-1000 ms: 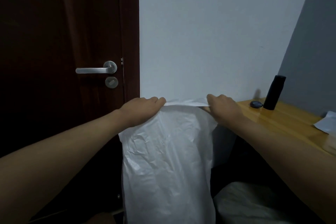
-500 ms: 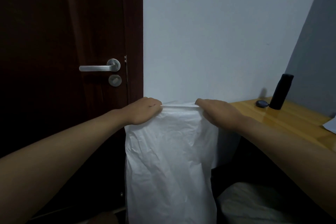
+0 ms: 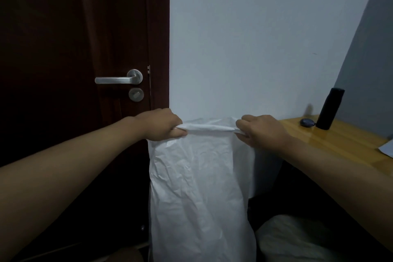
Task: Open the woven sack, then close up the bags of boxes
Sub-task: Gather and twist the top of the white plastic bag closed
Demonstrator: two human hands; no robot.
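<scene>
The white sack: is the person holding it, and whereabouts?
Yes. Both hands grip the white sack by its rolled top edge, left hand at one end, right hand at the other.

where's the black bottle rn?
Head view, far right: the black bottle stands upright on the wooden table, next to a small dark round object, right of the right hand.
</scene>
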